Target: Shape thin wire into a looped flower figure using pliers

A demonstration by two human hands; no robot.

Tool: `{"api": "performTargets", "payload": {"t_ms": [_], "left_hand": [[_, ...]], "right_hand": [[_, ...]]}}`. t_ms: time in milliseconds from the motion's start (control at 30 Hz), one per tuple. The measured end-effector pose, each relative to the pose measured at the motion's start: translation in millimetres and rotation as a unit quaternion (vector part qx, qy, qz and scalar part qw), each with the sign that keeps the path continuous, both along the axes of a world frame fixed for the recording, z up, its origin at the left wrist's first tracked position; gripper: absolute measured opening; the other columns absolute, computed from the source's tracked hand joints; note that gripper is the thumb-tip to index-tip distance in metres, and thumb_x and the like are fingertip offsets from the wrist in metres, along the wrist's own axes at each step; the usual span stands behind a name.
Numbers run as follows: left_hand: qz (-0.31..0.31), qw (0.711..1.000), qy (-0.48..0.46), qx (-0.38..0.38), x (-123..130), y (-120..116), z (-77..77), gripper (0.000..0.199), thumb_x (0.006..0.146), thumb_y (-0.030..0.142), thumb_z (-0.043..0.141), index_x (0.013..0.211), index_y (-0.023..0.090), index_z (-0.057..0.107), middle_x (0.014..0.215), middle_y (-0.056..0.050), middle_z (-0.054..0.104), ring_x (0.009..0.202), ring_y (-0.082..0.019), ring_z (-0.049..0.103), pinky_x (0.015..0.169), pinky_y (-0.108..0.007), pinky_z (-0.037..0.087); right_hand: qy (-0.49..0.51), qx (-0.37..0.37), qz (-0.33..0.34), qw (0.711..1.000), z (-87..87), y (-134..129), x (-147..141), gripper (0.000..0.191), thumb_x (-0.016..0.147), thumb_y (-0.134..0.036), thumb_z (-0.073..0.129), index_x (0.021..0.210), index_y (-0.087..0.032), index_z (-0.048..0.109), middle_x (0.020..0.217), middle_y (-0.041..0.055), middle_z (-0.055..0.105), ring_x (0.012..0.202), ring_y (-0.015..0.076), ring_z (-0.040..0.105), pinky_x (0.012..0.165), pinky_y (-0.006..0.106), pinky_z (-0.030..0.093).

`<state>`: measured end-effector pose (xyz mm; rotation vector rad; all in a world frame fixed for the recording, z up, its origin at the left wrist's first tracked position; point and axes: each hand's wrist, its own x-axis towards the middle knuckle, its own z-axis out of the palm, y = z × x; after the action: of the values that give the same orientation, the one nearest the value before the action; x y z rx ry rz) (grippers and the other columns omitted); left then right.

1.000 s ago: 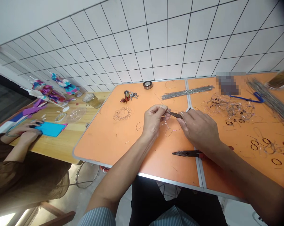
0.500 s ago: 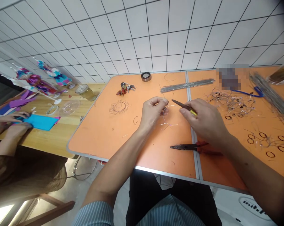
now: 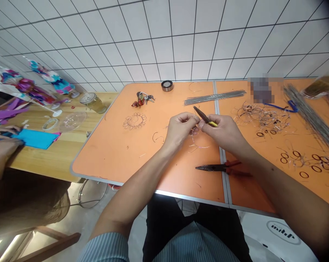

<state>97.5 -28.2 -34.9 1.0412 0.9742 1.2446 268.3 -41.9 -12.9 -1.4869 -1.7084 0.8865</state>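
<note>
My left hand (image 3: 180, 130) is closed, with thumb and fingertips pinching a thin, shiny wire (image 3: 201, 146) that curves loosely below the fingers. In my right hand (image 3: 225, 131) is a pair of pliers (image 3: 202, 114) with dark tapered jaws and yellow on the handle. The jaws point up and left, just past my left fingertips, and the two hands meet there. Exactly where the wire is gripped is hidden by my fingers. Below my hands lies a second pair of pliers (image 3: 212, 167), with long dark jaws and red handles. To the left rests a flower-shaped wire ring (image 3: 134, 121).
On the orange table (image 3: 104, 153) are a bundle of straight wires (image 3: 215, 97), a tape roll (image 3: 167, 86), keys (image 3: 145, 98), tangled wire scraps (image 3: 273, 118) and several dark rings (image 3: 304, 175). At left, another person's hands (image 3: 3, 140) hold blue material (image 3: 36, 138).
My right hand has moved left with the pliers, bringing it against my left fingertips. The jaws now reach past the left fingertips. The whole view has shifted slightly.
</note>
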Motion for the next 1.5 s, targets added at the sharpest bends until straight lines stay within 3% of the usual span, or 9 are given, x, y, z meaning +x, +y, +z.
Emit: {"api": "performTargets", "payload": {"t_ms": [433, 700, 867, 1033, 1167, 1400, 1500], "left_hand": [[0.019, 0.998, 0.013, 0.066, -7, 8, -7.4, 0.019, 0.093, 0.028, 0.09, 0.082, 0.018, 0.078, 0.079, -0.002, 0.078, 0.063, -0.01, 0.066, 0.064, -0.024, 0.055], [0.031, 0.997, 0.016, 0.068, -7, 7, -4.9, 0.025, 0.092, 0.032, 0.094, 0.08, 0.018, 0.078, 0.076, -0.002, 0.078, 0.063, -0.01, 0.066, 0.065, -0.024, 0.054], [0.048, 0.995, 0.02, 0.083, -9, 7, -1.6, 0.023, 0.095, 0.028, 0.091, 0.079, 0.019, 0.077, 0.075, -0.002, 0.077, 0.062, -0.01, 0.065, 0.063, -0.023, 0.053], [0.055, 0.995, 0.019, 0.085, -11, 7, 0.8, 0.022, 0.095, 0.024, 0.09, 0.078, 0.019, 0.077, 0.075, -0.001, 0.077, 0.062, -0.009, 0.065, 0.062, -0.023, 0.052], [0.049, 0.994, 0.023, 0.092, -12, 7, 2.1, 0.023, 0.096, 0.023, 0.089, 0.077, 0.019, 0.076, 0.073, -0.001, 0.076, 0.06, -0.01, 0.064, 0.061, -0.024, 0.051], [0.057, 0.993, 0.048, 0.092, -11, 6, 3.2, 0.022, 0.095, 0.023, 0.089, 0.078, 0.019, 0.076, 0.073, -0.001, 0.076, 0.06, -0.01, 0.064, 0.06, -0.024, 0.05], [0.062, 0.993, 0.048, 0.085, -11, 5, 4.2, 0.021, 0.095, 0.021, 0.087, 0.078, 0.019, 0.076, 0.073, -0.001, 0.076, 0.059, -0.009, 0.063, 0.06, -0.024, 0.05]], "right_hand": [[0.011, -0.041, 0.013, 0.999, 1.0, 1, 7, 0.022, 0.089, -0.042, 0.074, 0.088, -0.021, 0.077, 0.07, -0.003, 0.055, 0.065, 0.0153, 0.044, 0.062, 0.033, 0.031], [-0.013, -0.008, 0.028, 1.0, -0.1, 2, 11, 0.025, 0.095, -0.046, 0.071, 0.089, -0.022, 0.076, 0.077, 0.0003, 0.064, 0.073, 0.019, 0.054, 0.068, 0.035, 0.037], [-0.112, 0.056, 0.032, 0.992, 9.0, 2, 30, 0.034, 0.106, -0.051, 0.061, 0.095, -0.023, 0.078, 0.09, 0.0049, 0.077, 0.086, 0.0264, 0.068, 0.074, 0.038, 0.043], [-0.306, 0.165, 0.044, 0.937, 12.0, 0, 49, 0.04, 0.112, -0.05, 0.054, 0.103, -0.023, 0.081, 0.105, 0.0105, 0.083, 0.094, 0.0306, 0.071, 0.073, 0.04, 0.038], [-0.407, 0.215, 0.066, 0.885, 15.2, -2, 50, 0.043, 0.114, -0.048, 0.051, 0.103, -0.023, 0.084, 0.104, 0.0129, 0.081, 0.092, 0.0307, 0.068, 0.069, 0.039, 0.031], [-0.5, 0.256, 0.098, 0.821, 20.9, -2, 43, 0.047, 0.117, -0.05, 0.053, 0.096, -0.02, 0.082, 0.093, 0.012, 0.075, 0.086, 0.0287, 0.061, 0.069, 0.04, 0.019], [-0.51, 0.26, 0.1, 0.814, 21.2, -3, 40, 0.048, 0.117, -0.049, 0.051, 0.092, -0.02, 0.081, 0.091, 0.0127, 0.074, 0.085, 0.0281, 0.06, 0.07, 0.04, 0.018]]}}
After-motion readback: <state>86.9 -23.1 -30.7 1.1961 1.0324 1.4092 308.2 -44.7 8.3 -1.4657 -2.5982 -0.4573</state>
